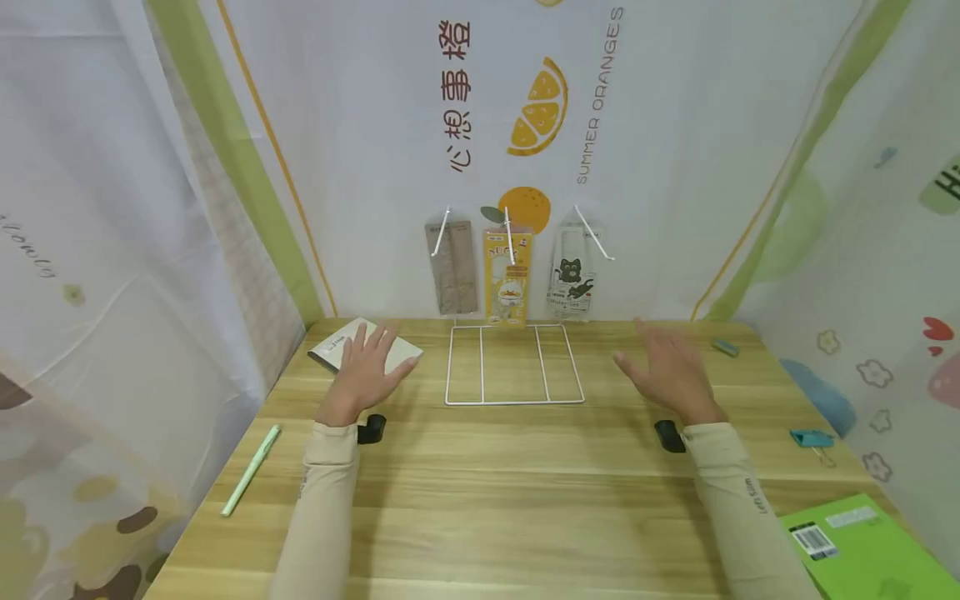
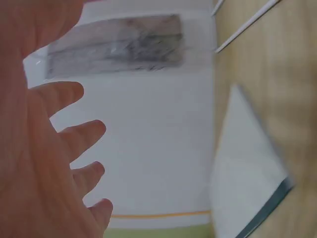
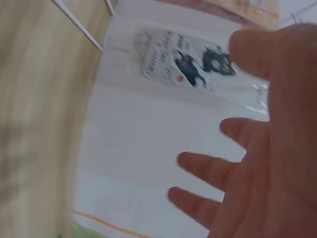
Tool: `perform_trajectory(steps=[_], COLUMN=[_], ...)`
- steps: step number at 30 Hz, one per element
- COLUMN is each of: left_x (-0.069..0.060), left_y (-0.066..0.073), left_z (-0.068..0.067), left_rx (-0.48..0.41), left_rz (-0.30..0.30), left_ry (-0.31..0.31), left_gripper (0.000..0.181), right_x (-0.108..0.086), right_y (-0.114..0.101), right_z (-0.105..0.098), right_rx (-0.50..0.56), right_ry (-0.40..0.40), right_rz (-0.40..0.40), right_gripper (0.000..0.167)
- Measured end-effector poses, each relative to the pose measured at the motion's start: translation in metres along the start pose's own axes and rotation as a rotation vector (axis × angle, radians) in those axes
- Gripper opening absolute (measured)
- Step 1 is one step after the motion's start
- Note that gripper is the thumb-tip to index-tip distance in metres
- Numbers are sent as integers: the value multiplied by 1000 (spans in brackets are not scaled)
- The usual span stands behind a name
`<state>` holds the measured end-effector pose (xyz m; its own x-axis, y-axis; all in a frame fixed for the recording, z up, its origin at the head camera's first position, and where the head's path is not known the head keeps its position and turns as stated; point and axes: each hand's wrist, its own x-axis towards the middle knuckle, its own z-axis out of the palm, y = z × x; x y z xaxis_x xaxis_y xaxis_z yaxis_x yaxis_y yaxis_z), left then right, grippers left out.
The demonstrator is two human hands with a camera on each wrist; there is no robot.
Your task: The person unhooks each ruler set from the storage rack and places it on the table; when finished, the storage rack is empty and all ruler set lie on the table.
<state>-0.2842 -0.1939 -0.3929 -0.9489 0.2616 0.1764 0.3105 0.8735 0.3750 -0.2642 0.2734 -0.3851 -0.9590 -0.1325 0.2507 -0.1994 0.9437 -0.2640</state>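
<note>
From the head, the left hand (image 1: 365, 377) partly hides the pale notebook (image 1: 334, 344).

Wire frame (image 1: 514, 403) between left hand (image 1: 363, 375) and right hand (image 1: 670, 372), packets (image 1: 510, 292) hanging beyond it, pen (image 1: 251, 471) left of left hand, binder clip (image 1: 812, 437) right of right hand

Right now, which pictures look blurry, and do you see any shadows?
Head view: mostly clear, but the right hand is smeared at the fingertips, with faint shadows on the table; left wrist view: greyish packet and white booklet soft; right wrist view: cat packet blurred.
</note>
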Motion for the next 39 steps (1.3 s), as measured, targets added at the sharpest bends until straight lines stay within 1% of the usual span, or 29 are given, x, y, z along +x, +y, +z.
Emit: perform_trajectory(steps=[3,5,8,11,14,15,19,21,23,26,30,34,37,39], left_x=[3,6,14,22,29,30,33,32,32,32,32,31,30,31], left_y=[2,4,9,12,13,13,13,12,12,11,9,8,8,8], left_z=[25,41,63,78,89,92,100,102,104,107,109,112,114,114], left_rx=[-53,-87,-130,-153,-164,-175,-168,-153,-141,-128,-145,-178,-209,-221], left_rz=[21,25,19,26,26,19,-27,-42,-52,-46,-52,-63,-75,-78], left_ry=[-61,-97,-143,-182,-206,-223,-238,-231,-218,-185,-158,-146,-139,-127], left_gripper=[74,73,71,70,68,68,66,65,64,61,61,62,63,62], right_x=[-3,-6,-7,-7,-5,-4,0,2,4,9,20,37,56,69], right_y=[-2,-3,-4,-5,-6,-7,-9,-10,-11,-13,-13,-5,0,0], right_z=[12,18,26,33,39,41,48,51,53,58,64,71,70,65], right_rx=[22,50,112,144,126,122,106,104,106,121,166,234,319,395], right_ry=[-31,-84,-174,-238,-236,-232,-197,-176,-150,-110,-49,43,151,226], right_rz=[8,19,17,13,0,-5,-27,-41,-47,-51,-37,2,19,25], right_gripper=[72,67,55,39,25,21,16,16,16,16,16,20,21,20])
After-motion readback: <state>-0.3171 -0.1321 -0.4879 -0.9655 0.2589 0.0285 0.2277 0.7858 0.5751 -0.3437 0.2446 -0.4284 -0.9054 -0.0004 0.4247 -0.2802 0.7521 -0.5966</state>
